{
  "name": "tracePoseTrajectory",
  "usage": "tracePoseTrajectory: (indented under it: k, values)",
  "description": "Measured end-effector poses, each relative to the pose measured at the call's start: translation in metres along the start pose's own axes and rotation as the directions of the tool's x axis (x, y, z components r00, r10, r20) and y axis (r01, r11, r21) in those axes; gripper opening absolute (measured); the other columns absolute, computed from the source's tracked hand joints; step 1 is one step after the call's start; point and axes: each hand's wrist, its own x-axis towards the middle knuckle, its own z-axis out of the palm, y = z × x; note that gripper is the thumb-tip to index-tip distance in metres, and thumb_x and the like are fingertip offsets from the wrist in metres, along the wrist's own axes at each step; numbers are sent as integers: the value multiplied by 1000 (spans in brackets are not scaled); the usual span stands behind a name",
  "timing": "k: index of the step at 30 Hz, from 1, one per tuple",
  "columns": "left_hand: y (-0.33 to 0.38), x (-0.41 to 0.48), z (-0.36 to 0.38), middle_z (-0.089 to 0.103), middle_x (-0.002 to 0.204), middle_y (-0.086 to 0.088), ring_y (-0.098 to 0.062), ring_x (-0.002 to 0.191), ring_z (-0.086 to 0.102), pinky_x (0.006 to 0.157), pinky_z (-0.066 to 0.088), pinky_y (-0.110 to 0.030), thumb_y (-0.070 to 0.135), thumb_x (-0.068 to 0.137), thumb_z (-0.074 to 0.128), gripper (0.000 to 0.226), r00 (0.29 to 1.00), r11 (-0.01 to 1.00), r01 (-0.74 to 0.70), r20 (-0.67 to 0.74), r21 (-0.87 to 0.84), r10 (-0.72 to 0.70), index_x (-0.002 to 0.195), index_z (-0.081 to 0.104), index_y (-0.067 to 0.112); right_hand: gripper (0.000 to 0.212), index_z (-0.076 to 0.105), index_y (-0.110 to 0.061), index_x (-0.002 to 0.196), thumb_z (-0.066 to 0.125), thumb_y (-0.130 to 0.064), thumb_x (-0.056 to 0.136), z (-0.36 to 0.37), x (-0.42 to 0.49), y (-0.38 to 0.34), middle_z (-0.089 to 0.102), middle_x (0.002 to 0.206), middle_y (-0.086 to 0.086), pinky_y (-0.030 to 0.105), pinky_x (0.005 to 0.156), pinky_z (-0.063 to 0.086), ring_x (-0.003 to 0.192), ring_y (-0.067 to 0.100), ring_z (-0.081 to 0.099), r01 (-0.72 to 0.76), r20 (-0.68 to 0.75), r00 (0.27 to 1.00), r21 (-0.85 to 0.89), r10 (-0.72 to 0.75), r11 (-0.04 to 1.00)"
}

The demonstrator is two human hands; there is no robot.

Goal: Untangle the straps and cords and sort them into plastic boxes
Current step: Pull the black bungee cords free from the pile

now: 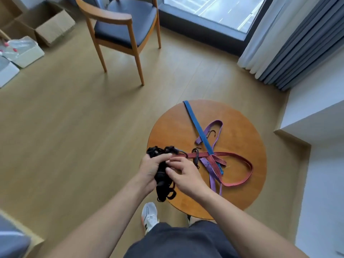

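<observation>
The black tangle (162,181) of cords is held over the left edge of the round table (242,194); the left hand (150,168) grips it with curled fingers; the right hand (186,174) pinches one cord of it; just beside, a red strap (202,154), a blue strap (193,118) and a purple strap (211,176) lie crossed on the table.

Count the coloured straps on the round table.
3: blue strap diagonal from the far edge; purple strap crossing it; red strap looping right. The black bundle may hide more.
</observation>
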Motion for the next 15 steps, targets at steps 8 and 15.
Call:
tracePoseTrajectory:
  k: [8, 15]
  values:
    - [-19, 27, -59, 59, 74, -12, -19, 53, 59, 55, 52, -35, 0, 76, 80, 49, 953, 996, 64, -301, 58, -44, 108, 44, 11, 59, 50, -20, 137, 70, -44, 87, 8, 61, 98, 51, 134, 6, 41, 103, 44, 127, 28, 44, -56, 166, 967, -603, 194, 796]
    - [-38, 33, -73, 59, 71, -10, -19, 55, 58, 56, 53, -35, 9, 66, 87, 57, 931, 994, 61, -366, 95, -22, 107, 48, 12, 22, 54, -20, 108, 61, -25, 87, 46, 89, 146, 59, 117, 5, 43, 86, 38, 113, 31, 47, 118, 221, 967, -827, 125, 550]
